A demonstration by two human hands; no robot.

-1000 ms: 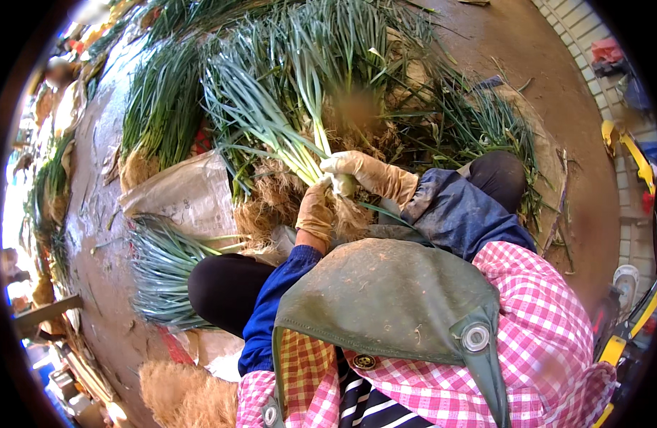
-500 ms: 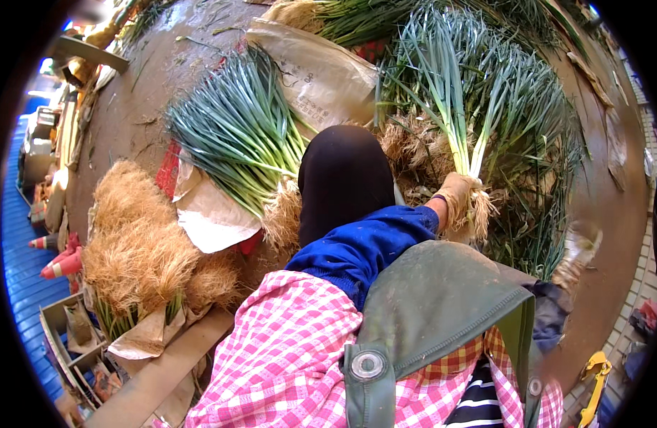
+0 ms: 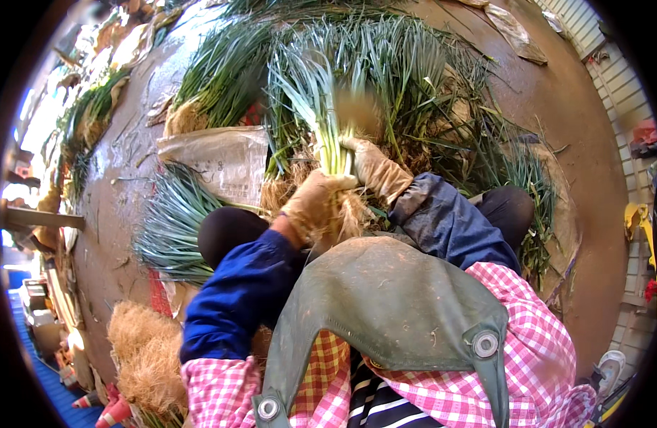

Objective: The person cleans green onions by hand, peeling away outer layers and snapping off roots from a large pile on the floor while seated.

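Note:
A small bunch of green garlic (image 3: 328,146), with pale stems and long blue-green leaves, stands upright in front of me. My left hand (image 3: 315,203), in a tan glove, is closed round its lower stems, just above the stringy roots (image 3: 353,212). Close beside it, my right hand (image 3: 377,170), gloved too, has its fingers closed against the stems a little higher up. Its fingertips are partly hidden behind the stalks. Directly beyond both hands spreads a large heap of the same plants (image 3: 407,78).
Left of my knee (image 3: 228,232) lies a leafy pile (image 3: 175,221) beside a beige sack (image 3: 221,160). A root-end-up stack (image 3: 146,353) stands at lower left. Another bundle (image 3: 228,78) lies farther back on the wet brown floor (image 3: 128,207). A yellow strap (image 3: 639,217) is at far right.
The view has swung right. My left hand keeps its hold on the stalks, now more in front of me, and my right hand has come into view and closed on them.

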